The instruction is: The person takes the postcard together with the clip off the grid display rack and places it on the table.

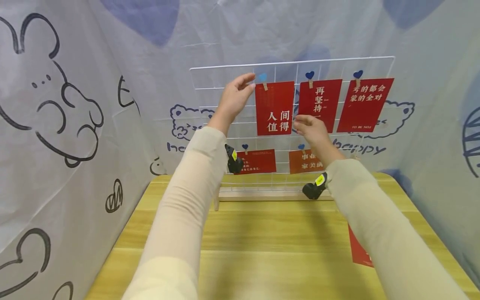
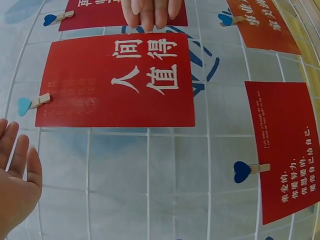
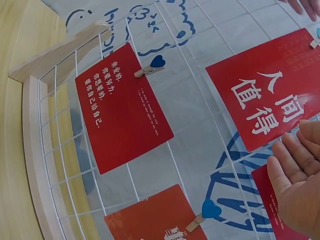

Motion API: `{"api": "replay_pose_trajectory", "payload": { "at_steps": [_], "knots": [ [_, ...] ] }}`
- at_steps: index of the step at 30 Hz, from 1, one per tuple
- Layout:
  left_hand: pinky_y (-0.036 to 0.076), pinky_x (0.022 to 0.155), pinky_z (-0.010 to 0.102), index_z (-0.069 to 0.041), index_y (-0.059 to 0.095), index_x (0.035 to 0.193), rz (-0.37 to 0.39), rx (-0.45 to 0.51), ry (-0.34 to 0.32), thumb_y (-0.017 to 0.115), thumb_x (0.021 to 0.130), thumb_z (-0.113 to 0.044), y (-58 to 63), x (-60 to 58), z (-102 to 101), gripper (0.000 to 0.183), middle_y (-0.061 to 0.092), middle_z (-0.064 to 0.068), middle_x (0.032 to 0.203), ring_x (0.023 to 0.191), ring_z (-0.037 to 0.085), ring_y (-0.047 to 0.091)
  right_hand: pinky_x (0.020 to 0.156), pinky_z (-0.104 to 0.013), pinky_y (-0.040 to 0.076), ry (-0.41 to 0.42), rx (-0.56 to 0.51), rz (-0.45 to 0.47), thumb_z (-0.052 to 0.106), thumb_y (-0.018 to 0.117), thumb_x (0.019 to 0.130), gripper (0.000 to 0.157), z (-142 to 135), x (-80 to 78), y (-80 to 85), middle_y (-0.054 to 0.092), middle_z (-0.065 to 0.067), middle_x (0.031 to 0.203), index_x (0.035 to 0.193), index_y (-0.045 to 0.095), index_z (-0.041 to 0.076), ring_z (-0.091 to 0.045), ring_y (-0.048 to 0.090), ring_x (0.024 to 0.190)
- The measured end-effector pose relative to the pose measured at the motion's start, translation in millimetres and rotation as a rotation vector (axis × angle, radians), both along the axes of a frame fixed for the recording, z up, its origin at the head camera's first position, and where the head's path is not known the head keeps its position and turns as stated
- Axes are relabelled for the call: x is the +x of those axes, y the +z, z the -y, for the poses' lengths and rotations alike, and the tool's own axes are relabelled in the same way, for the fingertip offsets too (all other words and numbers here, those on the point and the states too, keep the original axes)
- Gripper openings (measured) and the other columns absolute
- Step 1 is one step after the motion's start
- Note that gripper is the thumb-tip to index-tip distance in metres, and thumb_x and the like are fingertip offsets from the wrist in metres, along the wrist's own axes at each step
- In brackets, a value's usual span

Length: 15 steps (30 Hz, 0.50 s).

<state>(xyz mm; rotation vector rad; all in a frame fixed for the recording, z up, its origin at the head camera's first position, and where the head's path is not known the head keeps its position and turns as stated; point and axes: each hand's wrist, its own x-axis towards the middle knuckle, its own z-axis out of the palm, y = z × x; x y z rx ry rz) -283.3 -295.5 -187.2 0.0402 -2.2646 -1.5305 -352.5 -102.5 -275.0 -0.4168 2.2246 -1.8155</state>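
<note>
A red card with white characters (image 1: 275, 108) hangs from the wire grid by a wooden clip with a light-blue heart (image 1: 262, 78). My left hand (image 1: 237, 95) is raised just left of that clip, fingers loosely bent and nothing held; in the left wrist view a gap shows between them. My right hand (image 1: 312, 130) is at the card's lower right edge, fingers extended, fingertips right at the edge (image 3: 297, 160). To the right, a second red card (image 1: 330, 104) and a third (image 1: 365, 106) hang from dark-blue heart clips.
Lower on the white wire grid (image 1: 225, 68) hang a red card (image 1: 262, 160) and an orange-red card (image 1: 296, 163), each clipped. The grid stands in a wooden base (image 1: 262, 196) on the wooden table (image 1: 262, 237). Another red card (image 1: 359, 250) lies partly under my right sleeve.
</note>
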Motion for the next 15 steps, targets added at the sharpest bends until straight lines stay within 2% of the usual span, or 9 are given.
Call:
{"api": "replay_pose_trajectory", "payload": {
  "at_steps": [11,15],
  "knots": [
    [0.039,0.096,0.019,-0.015,0.043,0.137,0.056,-0.132,-0.009,0.048,0.095,-0.018,10.7,-3.8,-7.0,0.042,0.044,-0.003,0.139,0.119,0.011,0.046,0.103,-0.036,0.037,-0.023,0.03,-0.013,0.017,0.046,0.096,0.038,0.5,-0.8,-1.9,0.046,-0.013,0.135,0.133,0.044,0.007,-0.028,0.047,0.121],
    [0.042,0.083,0.019,-0.016,0.041,0.138,0.078,-0.173,0.004,0.049,0.095,-0.018,14.0,-6.7,-11.3,0.044,0.051,0.004,0.131,0.106,0.013,0.051,0.103,-0.036,0.037,-0.021,0.037,-0.008,0.018,0.046,0.096,0.039,0.6,-1.5,-1.3,0.045,-0.013,0.136,0.133,0.044,0.007,-0.028,0.046,0.122]
  ]
}}
